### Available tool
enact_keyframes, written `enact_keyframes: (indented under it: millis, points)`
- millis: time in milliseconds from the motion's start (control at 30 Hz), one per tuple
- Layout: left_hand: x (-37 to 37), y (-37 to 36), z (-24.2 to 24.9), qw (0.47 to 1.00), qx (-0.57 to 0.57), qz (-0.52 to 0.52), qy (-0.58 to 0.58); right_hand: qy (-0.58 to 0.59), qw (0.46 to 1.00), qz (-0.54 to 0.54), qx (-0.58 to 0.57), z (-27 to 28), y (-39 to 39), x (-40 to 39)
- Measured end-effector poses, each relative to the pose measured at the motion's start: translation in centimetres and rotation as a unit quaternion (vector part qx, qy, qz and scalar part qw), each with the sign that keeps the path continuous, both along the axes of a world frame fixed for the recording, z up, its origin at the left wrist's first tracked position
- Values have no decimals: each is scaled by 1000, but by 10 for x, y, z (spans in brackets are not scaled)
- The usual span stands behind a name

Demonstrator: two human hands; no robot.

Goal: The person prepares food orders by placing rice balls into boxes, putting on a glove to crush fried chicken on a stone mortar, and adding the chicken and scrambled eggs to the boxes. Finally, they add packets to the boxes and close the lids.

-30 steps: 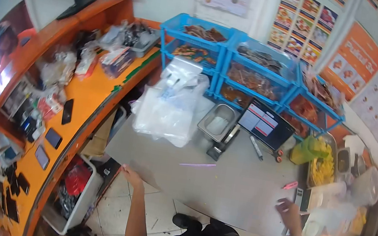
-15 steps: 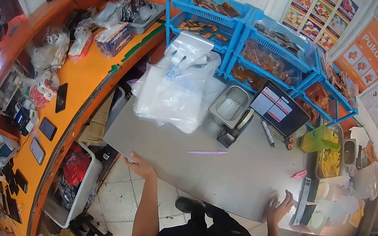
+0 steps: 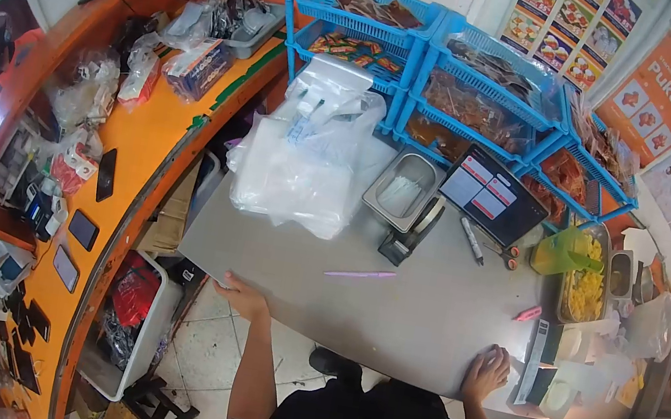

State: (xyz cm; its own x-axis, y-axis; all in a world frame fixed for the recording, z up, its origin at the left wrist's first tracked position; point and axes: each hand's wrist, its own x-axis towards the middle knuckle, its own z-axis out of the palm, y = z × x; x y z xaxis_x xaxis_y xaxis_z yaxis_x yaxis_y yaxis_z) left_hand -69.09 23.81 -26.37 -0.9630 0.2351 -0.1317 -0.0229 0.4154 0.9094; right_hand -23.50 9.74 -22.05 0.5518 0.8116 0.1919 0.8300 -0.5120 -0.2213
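My left hand [image 3: 244, 296] rests on the front left edge of the steel table [image 3: 416, 312], its fingers loosely stretched and nothing held. On the right, my right hand [image 3: 488, 374] lies palm down on the tabletop near the front edge, fingers slightly bent and nothing visible in it. Between and beyond the hands lies a purple pen [image 3: 360, 274]. Close to my right hand are a pink marker [image 3: 527, 314] and a dark, narrow upright box [image 3: 540, 364]. A stack of clear plastic bags [image 3: 297, 172] covers the table's back left.
At the back stand a metal container [image 3: 404, 187], a tape dispenser [image 3: 408, 241], a tablet [image 3: 493, 195], a grey marker [image 3: 472, 240] and scissors [image 3: 508, 254]. Blue basket racks [image 3: 420, 73] line the wall. A tray of yellow pieces [image 3: 585, 287] sits right. An orange counter [image 3: 150, 152] holds phones.
My right hand has gone from raised, spread fingers to lying on the tabletop. My left hand stays at the edge, shifted slightly. The view has moved a little.
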Motion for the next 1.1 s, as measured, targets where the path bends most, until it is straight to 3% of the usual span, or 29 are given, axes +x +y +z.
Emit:
enact_keyframes:
  millis: [133, 200, 400, 500, 633, 700, 733, 800, 833, 900, 933, 1000, 1033, 1100]
  points:
    - [-2, 1, 0, 999, 14, 2, 33, 6, 1000, -14, -4, 1, 1, -1]
    - [2, 1, 20, 998, -42, -2, -41, 10, 1000, -16, -9, 4, 3, -3]
    - [-13, 1, -29, 998, -38, 16, 48, 4, 1000, -24, -14, 3, 3, -4]
    - [-6, 1, -2, 998, -65, 0, 11, 1, 1000, -22, -13, 6, 5, -6]
    - [-17, -1, -23, 999, -40, -15, 24, 0, 1000, -17, -17, 8, 7, -5]
    - [-15, 0, -15, 981, -130, 4, 145, 8, 1000, -14, -18, 14, 7, -8]
    - [-13, 2, -9, 981, -129, -9, 146, 7, 999, -27, -19, 16, 6, -9]
    - [-3, 7, 7, 916, -133, -14, 378, 21, 1000, -12, -16, 14, 6, -6]
    - [6, 5, 15, 917, -123, -27, 378, 19, 999, -28, -11, 13, 5, -4]
    - [21, -6, 26, 877, -205, -116, 419, 5, 1000, 2, -5, 10, 2, -3]
    - [35, -8, 25, 876, -191, -130, 423, 4, 1000, -16, 1, 9, 3, -3]
    - [78, -19, 24, 876, -89, -250, 402, 43, 998, 14, 38, 9, -2, 3]
    - [123, -23, 32, 880, 68, -307, 357, 111, 990, 70, 58, 14, -11, 13]
    - [226, -29, 45, 837, 139, -398, 350, 199, 948, 202, 143, 31, -29, 34]
